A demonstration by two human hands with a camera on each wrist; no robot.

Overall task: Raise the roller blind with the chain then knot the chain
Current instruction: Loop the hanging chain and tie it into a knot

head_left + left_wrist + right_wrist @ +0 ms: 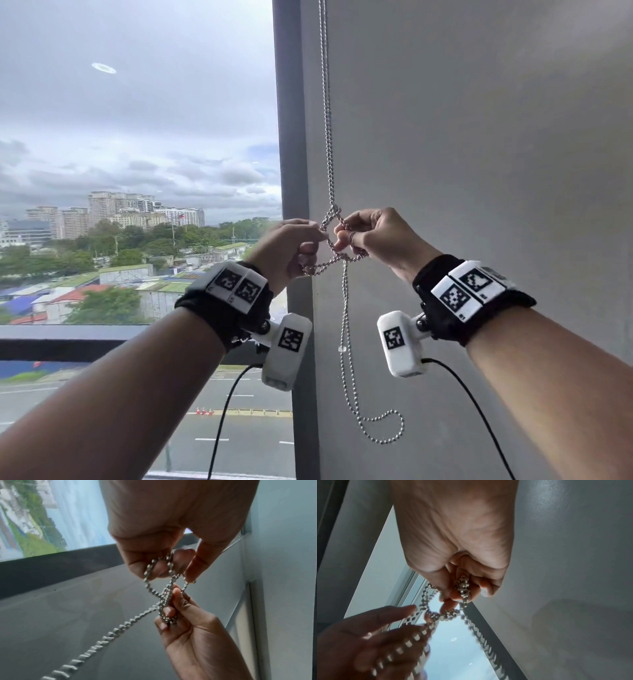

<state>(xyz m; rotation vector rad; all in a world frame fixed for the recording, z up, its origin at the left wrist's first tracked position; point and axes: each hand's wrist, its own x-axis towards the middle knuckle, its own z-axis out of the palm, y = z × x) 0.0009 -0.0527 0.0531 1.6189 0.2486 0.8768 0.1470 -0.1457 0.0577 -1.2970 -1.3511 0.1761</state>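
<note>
A metal bead chain (329, 154) hangs down the grey wall beside the window. At chest height it is twisted into a small loop (329, 240) between both hands. My left hand (317, 240) pinches the loop's left side and has chain wrapped under its curled fingers (137, 566). My right hand (344, 236) pinches the crossing strands (462, 588) on the right. The chain's slack tail (345, 325) drops below the hands and curls at the bottom (383, 440). The window glass (137, 137) shows uncovered in the head view.
A dark window post (291, 154) stands just left of the chain, with a plain grey wall (479, 154) on the right. The dark lower window frame (68, 337) runs under my left forearm. Black cables (222, 411) hang from the wrist cameras.
</note>
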